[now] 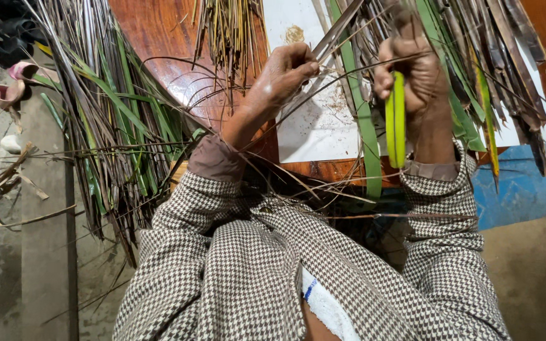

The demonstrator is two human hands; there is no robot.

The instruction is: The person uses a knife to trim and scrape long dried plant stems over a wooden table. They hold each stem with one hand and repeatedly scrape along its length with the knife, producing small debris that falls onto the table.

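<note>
1. Right hand (415, 69) clenched tight around a bright green leaf strip (395, 120), up at about 1 o'clock in the view.
2. Green leaf strip folded into a long loop, hanging down from the fist over the wrist, toward 6 o'clock from the hand.
3. Left hand (285, 72) pinching a thin dry leaf rib (339, 28) between thumb and fingers, up near 12 o'clock.
4. Thin rib slanting up from the left fingers toward 1 o'clock, into the leaves above.
5. Hands near each other, not touching.
6. Just past the right hand, at 2 o'clock, a pile of dry brown and green palm leaves (500, 57).
7. Under both hands, a white sheet (317, 126) lying on a shiny brown wooden table (159, 38).
8. At 12 o'clock, a bunch of thin yellow sticks (229, 31) on the table.
9. At 9 o'clock, a big heap of long green and brown leaves (109, 126) hanging off the table edge.
10. At 6 o'clock, the checked brown and white sleeves (222, 265) of the person.
11. At 3 o'clock, a blue patch (526, 183) on the floor.
12. At 10 o'clock, a pink shoe (11, 88) on the grey ground.
</note>
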